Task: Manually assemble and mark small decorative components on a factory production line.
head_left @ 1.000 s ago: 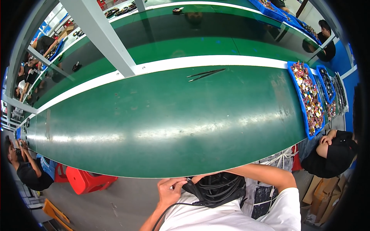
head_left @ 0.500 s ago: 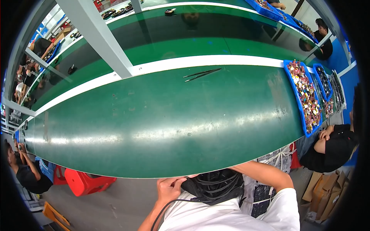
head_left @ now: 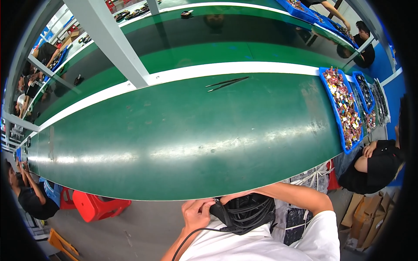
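Just below the table's near edge, a black bag (head_left: 250, 213) with several looped black cables lies against my white shirt. My left hand (head_left: 197, 213) is closed at the bag's upper left corner, thumb and fingers pinched beside a small shiny bit that may be a zip pull. My right hand (head_left: 237, 195) reaches in from the right along the bag's top; its fingers are mostly hidden by the bag and the table edge. A black cable (head_left: 191, 235) runs from the bag down past my left forearm. Black tweezers (head_left: 227, 83) lie on the green table (head_left: 174, 117), far from both hands.
Blue trays hold small wired parts (head_left: 346, 108) and dark pieces (head_left: 365, 91) at the right end. A grey post (head_left: 109, 41) rises at the far edge, before a green conveyor (head_left: 183, 54). A red stool (head_left: 98, 206) stands lower left. Co-workers sit at both sides.
My right hand has slid left over the bag's top, and my left hand has shifted slightly right. At the far upper right, another person's arm now reaches toward a blue tray.
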The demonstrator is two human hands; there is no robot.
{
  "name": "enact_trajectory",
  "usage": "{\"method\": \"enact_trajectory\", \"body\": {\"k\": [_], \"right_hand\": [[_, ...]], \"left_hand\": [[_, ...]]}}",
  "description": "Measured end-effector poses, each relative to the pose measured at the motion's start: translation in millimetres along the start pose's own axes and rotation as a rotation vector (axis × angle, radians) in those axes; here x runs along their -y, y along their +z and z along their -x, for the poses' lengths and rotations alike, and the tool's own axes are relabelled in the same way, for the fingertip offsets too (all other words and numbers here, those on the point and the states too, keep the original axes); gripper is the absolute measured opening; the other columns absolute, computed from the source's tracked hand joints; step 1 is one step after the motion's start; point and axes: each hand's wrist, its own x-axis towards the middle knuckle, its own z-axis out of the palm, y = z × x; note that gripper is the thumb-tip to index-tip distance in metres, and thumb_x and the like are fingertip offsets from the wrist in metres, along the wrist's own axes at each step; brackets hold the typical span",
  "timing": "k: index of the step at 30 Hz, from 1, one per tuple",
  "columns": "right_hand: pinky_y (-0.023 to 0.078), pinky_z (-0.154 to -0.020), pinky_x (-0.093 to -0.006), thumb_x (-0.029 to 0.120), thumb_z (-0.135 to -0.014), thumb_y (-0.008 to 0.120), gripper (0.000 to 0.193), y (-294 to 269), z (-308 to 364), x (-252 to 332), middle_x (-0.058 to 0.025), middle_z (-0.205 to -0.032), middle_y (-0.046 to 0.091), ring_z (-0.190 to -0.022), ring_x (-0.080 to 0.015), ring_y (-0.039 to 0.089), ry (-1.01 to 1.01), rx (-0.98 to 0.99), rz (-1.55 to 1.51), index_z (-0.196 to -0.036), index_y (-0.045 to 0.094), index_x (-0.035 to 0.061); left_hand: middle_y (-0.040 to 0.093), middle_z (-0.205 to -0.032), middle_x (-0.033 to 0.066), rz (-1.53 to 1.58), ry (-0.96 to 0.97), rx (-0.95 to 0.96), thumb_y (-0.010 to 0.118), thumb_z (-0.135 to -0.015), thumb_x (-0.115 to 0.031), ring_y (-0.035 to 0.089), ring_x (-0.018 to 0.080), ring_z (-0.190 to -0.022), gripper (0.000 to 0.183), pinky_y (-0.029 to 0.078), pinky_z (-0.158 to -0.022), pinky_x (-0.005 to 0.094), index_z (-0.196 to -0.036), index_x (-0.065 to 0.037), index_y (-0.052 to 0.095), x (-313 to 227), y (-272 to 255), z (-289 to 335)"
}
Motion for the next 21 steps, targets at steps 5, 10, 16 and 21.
{"method": "enact_trajectory", "body": {"k": [5, 10, 16, 21], "right_hand": [[0.05, -0.07, -0.0432, 0.037, -0.079, 0.071, 0.041, 10, 6, -13, -0.0156, -0.088, 0.07, -0.074, -0.0299, 0.062, -0.007, -0.064, 0.035, -0.094, 0.07, -0.001], [0.051, -0.072, -0.0431, 0.036, -0.081, 0.07, 0.04, 8, 5, -28, -0.0161, -0.09, 0.071, -0.076, -0.0302, 0.062, -0.029, -0.17, 0.049, -0.097, 0.07, -0.0009], [0.051, -0.074, -0.043, 0.035, -0.083, 0.069, 0.04, 20, 19, -55, -0.0167, -0.093, 0.071, -0.078, -0.0305, 0.063, -0.031, -0.291, 0.05, -0.099, 0.07, -0.0008], [0.052, -0.076, -0.043, 0.034, -0.085, 0.068, 0.039, 22, 45, -72, -0.0172, -0.096, 0.071, -0.08, -0.0308, 0.063, 0.013, -0.447, 0.092, -0.102, 0.069, -0.0008]], "left_hand": [[0.064, -0.066, 0.0041, 0.027, -0.048, 0.028, 0.077, -0.079, -0.001, 0.05, 0.01, -0.05, 0.006, 0.04, -0.049, 0.0255, -0.085, -0.002, 0.076, -4, 7, -5], [0.065, -0.065, 0.008, -0.134, 0.093, 0.045, 0.077, -0.079, 0.0, 0.052, 0.0153, -0.048, 0.011, 0.042, -0.049, 0.0294, -0.089, -0.004, 0.077, 10, 4, -10], [0.06, -0.063, 0.0049, -0.083, 0.018, 0.11, 0.077, -0.079, 0.0, 0.047, 0.0123, -0.049, 0.01, 0.039, -0.049, 0.0283, -0.089, -0.002, 0.075, 17, -9, -15], [0.067, -0.076, 0.0054, 0.069, -0.035, 0.059, 0.076, -0.078, 0.0, 0.061, 0.0126, -0.063, 0.012, 0.047, -0.056, 0.0257, -0.09, 0.001, 0.074, 33, -23, -17]]}}
